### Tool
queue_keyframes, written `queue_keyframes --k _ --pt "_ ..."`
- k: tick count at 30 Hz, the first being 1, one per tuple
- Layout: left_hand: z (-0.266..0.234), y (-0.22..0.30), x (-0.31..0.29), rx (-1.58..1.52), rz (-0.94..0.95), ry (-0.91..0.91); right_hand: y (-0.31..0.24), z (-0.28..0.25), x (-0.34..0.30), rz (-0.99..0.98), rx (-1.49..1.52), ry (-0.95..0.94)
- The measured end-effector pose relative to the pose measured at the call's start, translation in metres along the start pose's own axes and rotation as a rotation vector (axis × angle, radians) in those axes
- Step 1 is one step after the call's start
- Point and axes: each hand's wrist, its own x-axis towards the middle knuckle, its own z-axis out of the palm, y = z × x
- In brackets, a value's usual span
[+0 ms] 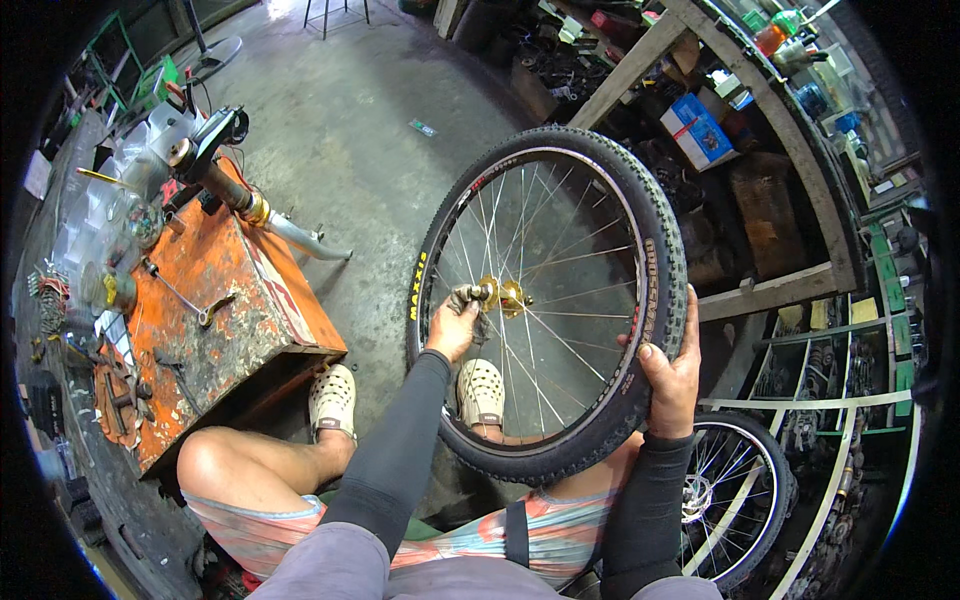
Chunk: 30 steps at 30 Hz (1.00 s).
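Note:
A bicycle wheel (pixel 640 210) with a black knobby tire, thin spokes and a gold hub (pixel 512 298) stands tilted in front of my lap. My right hand (pixel 670 375) grips the tire at its right side, thumb on the near face and fingers wrapped behind. At the left end of the hub is my left hand (pixel 455 325), its fingers closed on what looks like a dark, dirty rag (pixel 482 328) and pressed against the axle end. The exact shape of the rag is partly hidden by the fingers and spokes.
To the left is a worn orange workbench (pixel 245 300) with a wrench (pixel 205 315), plastic containers (pixel 140 215) and a fork-like bicycle part (pixel 255 212). A second wheel (pixel 765 470) lies low at the right, beside a metal rack (pixel 850 400). Wooden shelving (pixel 780 290) holds boxes and parts.

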Motion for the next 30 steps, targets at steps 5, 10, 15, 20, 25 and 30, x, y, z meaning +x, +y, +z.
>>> queue_keyframes --k 5,10,15,20,25,30 --pt "-0.014 -0.021 0.033 0.179 -0.230 0.060 -0.006 0.012 0.007 -0.026 -0.025 -0.027" --pt "-0.007 -0.011 0.015 -0.458 -0.208 -0.105 -0.004 0.004 0.003 0.019 -0.007 0.000" --pt "-0.005 -0.005 0.018 -0.362 -0.259 -0.015 -0.006 0.010 0.004 0.003 -0.014 0.011" --pt "0.003 -0.002 0.015 -0.467 -0.176 -0.038 -0.007 0.008 0.005 0.010 -0.021 0.030" --pt "-0.002 -0.004 0.015 -0.328 -0.243 -0.014 -0.005 0.009 0.004 0.012 -0.011 0.028" --pt "-0.005 -0.014 0.019 -0.334 -0.180 -0.052 -0.003 0.009 0.004 0.004 -0.002 0.051"
